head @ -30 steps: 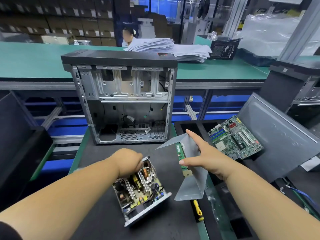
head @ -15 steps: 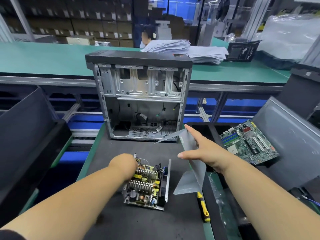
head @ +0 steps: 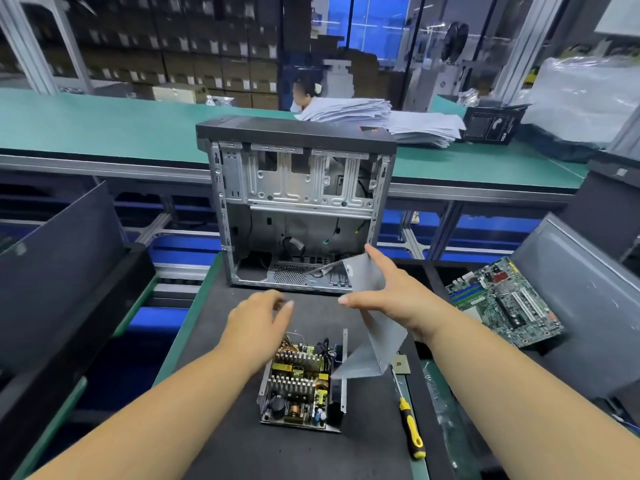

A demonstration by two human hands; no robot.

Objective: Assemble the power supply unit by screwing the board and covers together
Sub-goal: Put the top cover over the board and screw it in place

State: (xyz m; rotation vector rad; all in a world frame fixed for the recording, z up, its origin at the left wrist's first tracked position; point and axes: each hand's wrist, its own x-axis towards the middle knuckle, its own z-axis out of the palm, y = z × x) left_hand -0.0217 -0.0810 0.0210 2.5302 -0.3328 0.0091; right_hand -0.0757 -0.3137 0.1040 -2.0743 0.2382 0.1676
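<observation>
The open power supply board in its metal base [head: 302,386] lies flat on the black mat, coils and heat sinks facing up. My left hand [head: 258,318] hovers just above and behind it, blurred, fingers relaxed and holding nothing. My right hand [head: 388,296] holds the bent grey metal cover [head: 372,341] upright to the right of the board, thumb on one side and fingers on the other. A yellow-handled screwdriver [head: 408,422] lies on the mat to the right of the board.
An open computer case [head: 298,209] stands upright behind the board. A green motherboard [head: 505,303] leans on a grey panel [head: 581,289] at the right. Dark panels [head: 59,271] stand at the left. A person sits beyond the green conveyor [head: 104,123].
My left hand has let go of the power supply board, which now lies flat, and has lifted off it. My right hand still holds the cover, now raised more upright.
</observation>
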